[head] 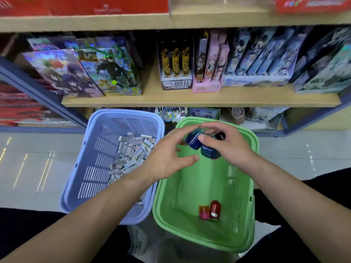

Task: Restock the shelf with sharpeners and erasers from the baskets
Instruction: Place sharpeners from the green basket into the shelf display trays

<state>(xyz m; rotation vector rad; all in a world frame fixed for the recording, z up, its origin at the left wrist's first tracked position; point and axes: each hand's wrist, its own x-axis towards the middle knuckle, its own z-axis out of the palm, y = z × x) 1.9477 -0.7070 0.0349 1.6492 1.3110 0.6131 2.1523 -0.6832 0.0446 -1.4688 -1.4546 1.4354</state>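
pickup step in hand: right hand grips dark blue sharpeners above the green basket; left hand spread wide, fingertips touching them. two red sharpeners lie inside; erasers sit in the blue basket. next move, judged: lift to the shelf without dropping any

Sharpeners: cluster partly covered by right hand, count unclear. Erasers: labels too small to read, heap partly behind left forearm. Red boxes: cut by top edge.
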